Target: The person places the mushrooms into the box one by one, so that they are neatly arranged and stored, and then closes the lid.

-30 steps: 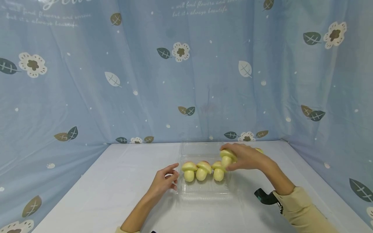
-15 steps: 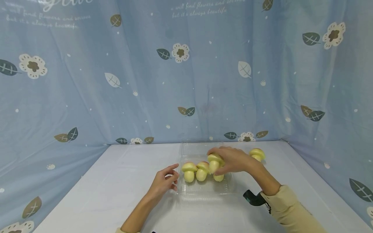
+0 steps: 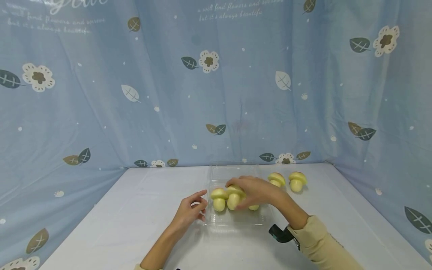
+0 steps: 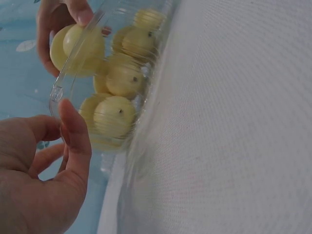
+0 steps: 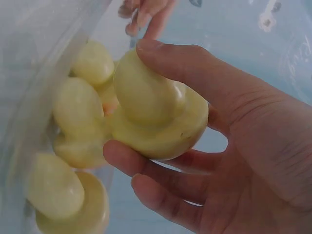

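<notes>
A toy mushroom (image 5: 151,97), pale yellow-green with a round cap and thick stem, is gripped by my right hand (image 3: 254,191) between thumb and fingers. It hangs over a clear plastic box (image 3: 236,221), above the middle of a row of three similar mushrooms (image 3: 219,204). In the left wrist view the held mushroom (image 4: 78,48) is above the box rim, apart from the row below. My left hand (image 3: 189,210) pinches the box's left rim between thumb and finger; the right wrist view shows that hand only partly.
Behind my right wrist, two more toy mushrooms (image 3: 297,182) stand on the white table (image 3: 135,225). The box's clear lid (image 3: 233,173) lies raised back behind it. A blue patterned curtain (image 3: 168,93) surrounds the table's back and sides.
My right hand has carried its mushroom leftward and slightly down, from the box's right side to above the middle mushroom. Two mushrooms behind the wrist have come into view. The left hand stays put.
</notes>
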`<state>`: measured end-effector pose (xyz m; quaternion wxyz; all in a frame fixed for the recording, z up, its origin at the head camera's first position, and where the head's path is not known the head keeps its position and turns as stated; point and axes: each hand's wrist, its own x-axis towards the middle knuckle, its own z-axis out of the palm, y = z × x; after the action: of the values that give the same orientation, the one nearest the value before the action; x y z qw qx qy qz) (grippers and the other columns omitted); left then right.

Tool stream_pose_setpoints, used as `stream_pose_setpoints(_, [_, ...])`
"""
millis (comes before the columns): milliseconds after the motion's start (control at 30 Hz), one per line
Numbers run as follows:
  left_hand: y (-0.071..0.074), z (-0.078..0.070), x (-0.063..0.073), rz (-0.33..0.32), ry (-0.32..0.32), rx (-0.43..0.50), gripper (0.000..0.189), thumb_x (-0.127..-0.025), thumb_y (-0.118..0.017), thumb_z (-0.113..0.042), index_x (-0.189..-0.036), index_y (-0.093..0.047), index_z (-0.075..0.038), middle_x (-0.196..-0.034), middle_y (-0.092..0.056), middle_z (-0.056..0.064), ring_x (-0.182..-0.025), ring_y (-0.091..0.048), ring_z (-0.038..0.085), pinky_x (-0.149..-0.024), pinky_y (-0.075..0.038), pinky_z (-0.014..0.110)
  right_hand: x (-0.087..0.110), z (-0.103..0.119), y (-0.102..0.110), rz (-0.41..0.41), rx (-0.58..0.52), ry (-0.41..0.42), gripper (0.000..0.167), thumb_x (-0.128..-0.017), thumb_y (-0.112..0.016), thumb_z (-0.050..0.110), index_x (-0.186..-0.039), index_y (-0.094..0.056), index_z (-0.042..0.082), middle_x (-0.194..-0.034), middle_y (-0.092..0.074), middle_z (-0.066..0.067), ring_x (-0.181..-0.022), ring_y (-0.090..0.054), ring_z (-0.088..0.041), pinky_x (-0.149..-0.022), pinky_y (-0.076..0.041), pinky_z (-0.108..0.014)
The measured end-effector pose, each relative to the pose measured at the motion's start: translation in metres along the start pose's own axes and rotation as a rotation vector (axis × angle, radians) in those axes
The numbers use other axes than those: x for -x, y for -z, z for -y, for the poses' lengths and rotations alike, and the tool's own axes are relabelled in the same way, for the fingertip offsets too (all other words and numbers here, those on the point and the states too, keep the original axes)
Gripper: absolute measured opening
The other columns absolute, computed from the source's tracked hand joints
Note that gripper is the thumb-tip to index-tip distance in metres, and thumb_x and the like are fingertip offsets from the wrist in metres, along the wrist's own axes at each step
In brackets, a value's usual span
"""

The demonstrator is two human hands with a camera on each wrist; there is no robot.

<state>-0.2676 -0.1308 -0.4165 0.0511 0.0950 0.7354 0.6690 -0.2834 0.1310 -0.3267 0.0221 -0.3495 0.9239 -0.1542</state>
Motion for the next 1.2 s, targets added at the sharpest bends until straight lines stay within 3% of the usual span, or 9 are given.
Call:
stream_pose_setpoints(600, [0.000, 0.001, 0.002, -0.012, 0.008, -0.015, 0.051, -0.095, -0.062, -0.011, -0.143, -0.048, -0.004, -0.101, -0.052, 0.007, -0.074, -0.055, 0.013, -0.055, -0.055, 0.022, -0.020, 0.023, -0.024, 0.095, -0.001, 0.074, 0.066, -0.075, -0.083, 0.040, -0.133, -0.053, 0.029, -0.110, -0.059, 0.010, -0.094, -0.051, -0.008, -0.077, -0.045, -0.025])
stream_pose_setpoints(900, [0.001, 0.001, 0.001, 0.011, -0.002, -0.002, 0.053, -0.096, -0.063, -0.014, -0.145, -0.046, -0.003, -0.101, -0.052, 0.008, -0.073, -0.054, 0.012, -0.055, -0.055, 0.022, -0.027, 0.031, -0.028, 0.128, 0.005, 0.138, 0.059, -0.081, -0.081, 0.032, -0.132, -0.053, 0.026, -0.109, -0.059, 0.010, -0.091, -0.050, -0.005, -0.080, -0.043, -0.023])
stream_pose_setpoints(1067, [0.001, 0.001, 0.001, 0.011, -0.007, -0.003, 0.052, -0.096, -0.062, -0.013, -0.144, -0.046, -0.002, -0.102, -0.053, 0.008, -0.074, -0.054, 0.012, -0.055, -0.054, 0.021, -0.030, 0.034, -0.030, 0.149, 0.023, 0.118, 0.053, -0.083, -0.079, 0.030, -0.130, -0.054, 0.033, -0.099, -0.056, 0.015, -0.085, -0.048, -0.002, -0.081, -0.040, -0.028])
stream_pose_setpoints(1200, [0.000, -0.001, 0.001, 0.004, -0.013, 0.000, 0.051, -0.096, -0.062, -0.012, -0.144, -0.047, -0.001, -0.102, -0.053, 0.009, -0.073, -0.054, 0.012, -0.054, -0.054, 0.020, -0.029, 0.035, -0.030, 0.154, 0.029, 0.117, 0.054, -0.083, -0.079, 0.030, -0.131, -0.054, 0.035, -0.105, -0.059, 0.016, -0.090, -0.051, 0.000, -0.087, -0.041, -0.034])
